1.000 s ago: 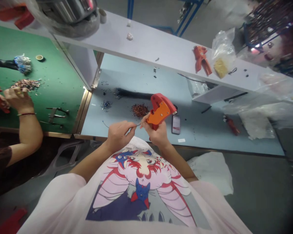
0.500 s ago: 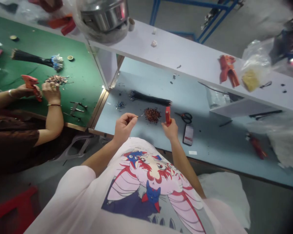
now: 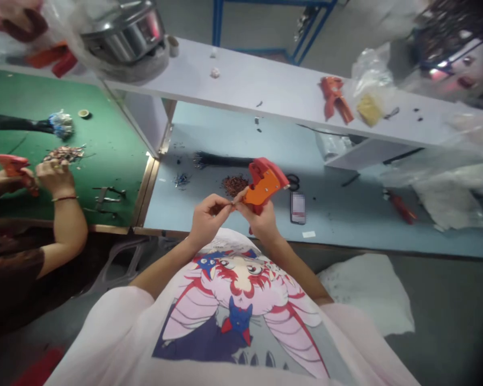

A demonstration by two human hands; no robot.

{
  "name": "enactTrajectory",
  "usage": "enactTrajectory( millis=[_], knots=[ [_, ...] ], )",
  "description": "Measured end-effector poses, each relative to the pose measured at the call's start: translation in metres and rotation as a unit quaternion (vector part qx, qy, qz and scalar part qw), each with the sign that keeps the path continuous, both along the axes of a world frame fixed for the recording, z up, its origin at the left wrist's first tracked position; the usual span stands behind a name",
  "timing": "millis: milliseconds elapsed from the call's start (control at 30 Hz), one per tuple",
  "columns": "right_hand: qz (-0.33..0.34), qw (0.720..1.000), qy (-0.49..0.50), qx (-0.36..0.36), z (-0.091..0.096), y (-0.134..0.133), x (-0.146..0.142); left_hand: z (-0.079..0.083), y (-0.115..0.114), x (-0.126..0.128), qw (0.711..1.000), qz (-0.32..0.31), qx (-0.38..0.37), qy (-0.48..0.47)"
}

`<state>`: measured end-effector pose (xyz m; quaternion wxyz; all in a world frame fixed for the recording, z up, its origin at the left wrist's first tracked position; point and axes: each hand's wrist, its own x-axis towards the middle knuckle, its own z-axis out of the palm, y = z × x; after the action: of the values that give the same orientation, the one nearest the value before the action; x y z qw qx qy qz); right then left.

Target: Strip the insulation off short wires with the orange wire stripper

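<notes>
My left hand (image 3: pixel 209 219) is closed in a pinch on a thin wire, most of it hidden by the fingers. My right hand (image 3: pixel 264 224) grips a red and orange wire stripper (image 3: pixel 263 186), its head tilted up and to the right. The thumb and finger of that same hand meet the left fingertips at the wire. Just beyond the hands lies a heap of small reddish-brown scraps (image 3: pixel 232 185). Behind it stretches a bundle of black wires (image 3: pixel 223 160), its right end covered by the stripper. Scissors (image 3: pixel 293 182) lie to the right of the stripper.
A phone (image 3: pixel 298 207) lies right of my right hand. Blue scraps (image 3: pixel 182 180) are at left. Above the table runs a white shelf (image 3: pixel 241 80) with another red tool (image 3: pixel 335 99) and a metal pot (image 3: pixel 123 35). A co-worker's hand (image 3: pixel 56 177) is at the green table.
My right hand has moved left with the wire stripper, turned it, and brought its fingers to the left hand. The view has shifted to the right.
</notes>
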<state>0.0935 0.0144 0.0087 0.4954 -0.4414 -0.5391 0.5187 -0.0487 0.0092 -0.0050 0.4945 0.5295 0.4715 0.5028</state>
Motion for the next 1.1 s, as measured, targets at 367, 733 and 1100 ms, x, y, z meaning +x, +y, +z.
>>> enactTrajectory(
  millis=[367,733,1100],
  knots=[
    [0.044,0.983,0.145,-0.106,0.001,-0.003,0.014,-0.001,-0.004,-0.005,0.998,0.063,-0.019,-0.017],
    [0.325,0.813,0.369,-0.312,-0.012,-0.025,0.02,0.002,0.002,0.008,0.994,0.078,0.033,-0.064],
    [0.361,0.805,0.355,-0.309,-0.017,-0.028,0.021,0.003,-0.009,0.007,0.997,-0.017,0.078,-0.02]
  ],
)
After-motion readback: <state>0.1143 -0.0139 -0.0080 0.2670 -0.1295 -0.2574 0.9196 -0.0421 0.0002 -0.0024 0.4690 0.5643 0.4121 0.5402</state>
